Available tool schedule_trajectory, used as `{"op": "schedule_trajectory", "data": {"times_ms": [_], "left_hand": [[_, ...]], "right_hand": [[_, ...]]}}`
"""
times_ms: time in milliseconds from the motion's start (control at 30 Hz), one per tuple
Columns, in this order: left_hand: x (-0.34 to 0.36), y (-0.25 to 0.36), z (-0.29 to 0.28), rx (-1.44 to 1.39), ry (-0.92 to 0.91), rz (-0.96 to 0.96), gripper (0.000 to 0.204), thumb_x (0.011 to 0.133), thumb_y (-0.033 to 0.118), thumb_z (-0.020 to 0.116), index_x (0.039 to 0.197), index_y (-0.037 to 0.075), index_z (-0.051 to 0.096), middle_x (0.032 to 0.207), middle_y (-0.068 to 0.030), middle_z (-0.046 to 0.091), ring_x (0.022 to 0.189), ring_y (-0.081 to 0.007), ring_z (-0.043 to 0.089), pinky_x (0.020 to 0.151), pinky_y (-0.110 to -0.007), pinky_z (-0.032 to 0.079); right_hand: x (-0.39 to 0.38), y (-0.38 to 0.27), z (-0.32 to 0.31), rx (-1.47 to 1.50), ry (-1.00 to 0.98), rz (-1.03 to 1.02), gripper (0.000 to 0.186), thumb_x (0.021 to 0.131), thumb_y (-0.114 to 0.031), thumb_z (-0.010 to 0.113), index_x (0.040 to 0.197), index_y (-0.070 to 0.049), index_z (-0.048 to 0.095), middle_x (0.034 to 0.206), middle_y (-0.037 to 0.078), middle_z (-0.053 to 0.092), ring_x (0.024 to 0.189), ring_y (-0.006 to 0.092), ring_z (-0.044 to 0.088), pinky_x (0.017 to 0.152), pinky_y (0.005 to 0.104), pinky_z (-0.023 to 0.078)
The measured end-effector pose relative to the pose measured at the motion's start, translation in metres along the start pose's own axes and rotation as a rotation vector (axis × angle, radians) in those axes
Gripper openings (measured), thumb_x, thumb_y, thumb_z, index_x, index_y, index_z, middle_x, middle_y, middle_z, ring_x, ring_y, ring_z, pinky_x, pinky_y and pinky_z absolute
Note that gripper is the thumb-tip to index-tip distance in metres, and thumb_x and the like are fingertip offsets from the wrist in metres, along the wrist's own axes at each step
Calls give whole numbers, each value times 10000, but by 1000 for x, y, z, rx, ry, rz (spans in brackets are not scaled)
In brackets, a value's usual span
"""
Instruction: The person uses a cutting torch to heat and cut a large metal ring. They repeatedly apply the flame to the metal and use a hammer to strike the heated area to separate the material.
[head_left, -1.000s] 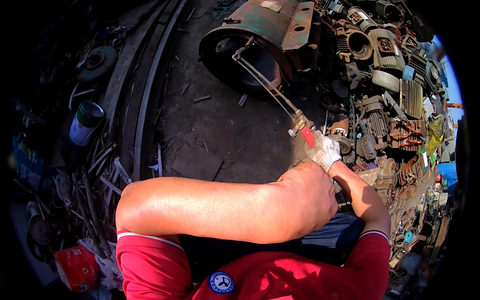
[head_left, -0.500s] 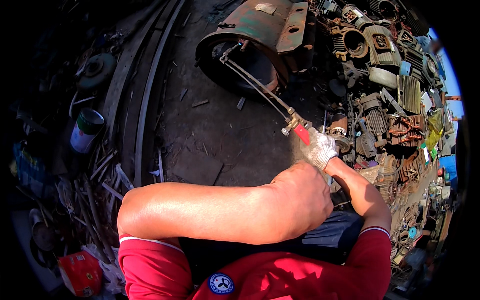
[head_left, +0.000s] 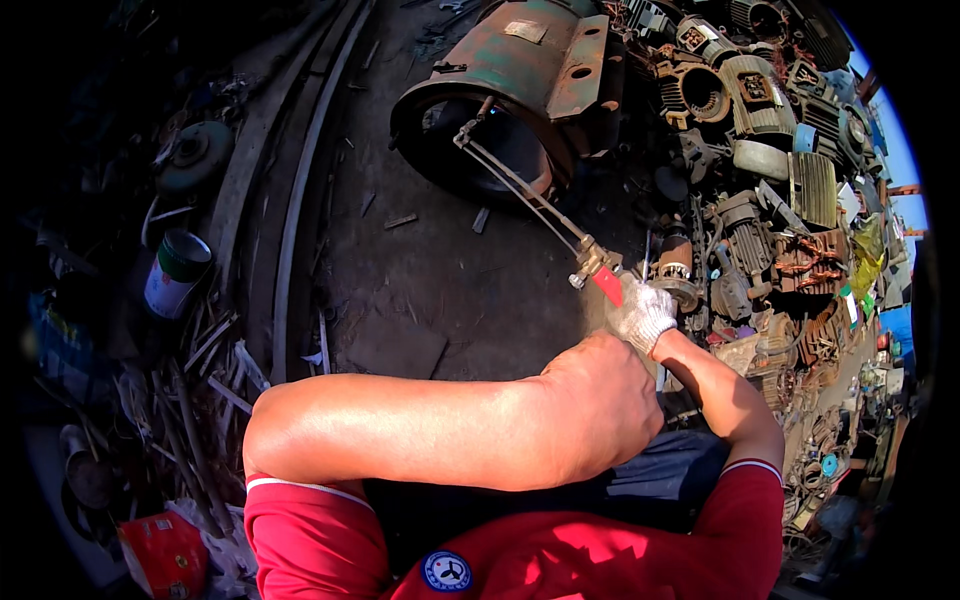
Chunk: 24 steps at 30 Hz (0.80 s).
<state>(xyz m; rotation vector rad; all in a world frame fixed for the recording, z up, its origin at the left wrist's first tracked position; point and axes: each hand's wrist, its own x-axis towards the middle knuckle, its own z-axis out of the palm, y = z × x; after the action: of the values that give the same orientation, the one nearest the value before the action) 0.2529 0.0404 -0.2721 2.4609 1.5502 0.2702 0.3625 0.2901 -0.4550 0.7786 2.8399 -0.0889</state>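
My right hand [head_left: 641,316], in a whitish work glove, grips a cutting torch [head_left: 594,256] with a brass body, a red lever and long thin twin tubes. Its bent head reaches into the open round end of a large rusty, green-painted metal housing [head_left: 515,55]. A tiny blue glow shows near the tip, beside a short stub on the housing's rim. My bare left hand [head_left: 608,392] is curled closed just below the right glove, its forearm lying across in front of me. The left fingertips, and whatever they may hold, are hidden.
Old electric motors and parts [head_left: 760,95] are heaped along the right. Long metal beams [head_left: 300,190] run along the left, beside scrap strips and a paint can [head_left: 180,270]. A flat plate [head_left: 398,340] lies on the dark ground. A red package [head_left: 165,553] sits at lower left.
The torch head and its glow have shifted slightly right and down within the housing's opening. My gloved right hand has moved a little the same way; the left stays curled beside it.
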Motion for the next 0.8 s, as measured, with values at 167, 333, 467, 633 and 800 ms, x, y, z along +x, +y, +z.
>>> {"op": "schedule_trajectory", "data": {"times_ms": [167,333,467,633,800], "left_hand": [[1,5,-8,43,-55,-30,178,826,189,671,902,36,723,925,-89,713,930,-254,681,729,-365,545],[6,1,-5,15,28,-20,168,841,153,639,893,10,709,943,-135,692,934,-286,677,769,-393,568],[2,4,-7,25,44,-27,162,841,146,633,894,9,703,932,-133,684,935,-287,675,778,-394,566],[1,7,-5,63,22,-25,171,839,150,636,909,8,701,926,-130,680,937,-285,674,778,-392,565],[3,7,-3,85,15,-11,171,832,157,645,903,12,703,930,-128,684,930,-282,675,773,-391,565]], "right_hand": [[1,1,-3,2,5,-75,352,897,-363,631,1052,-47,633,860,235,726,829,435,719,745,540,569],[-1,0,-13,42,20,-68,323,881,-342,635,1008,-46,663,850,230,731,810,425,728,729,536,569],[-2,-9,-20,81,36,-96,311,883,-333,633,1003,-48,663,850,239,729,808,435,725,730,539,561],[-5,-8,-18,82,43,-90,305,887,-324,622,1000,-44,661,858,244,729,808,439,722,732,547,557],[-11,-6,-24,95,19,-32,305,895,-321,606,1006,-41,659,861,247,731,825,440,726,742,546,559]]}}
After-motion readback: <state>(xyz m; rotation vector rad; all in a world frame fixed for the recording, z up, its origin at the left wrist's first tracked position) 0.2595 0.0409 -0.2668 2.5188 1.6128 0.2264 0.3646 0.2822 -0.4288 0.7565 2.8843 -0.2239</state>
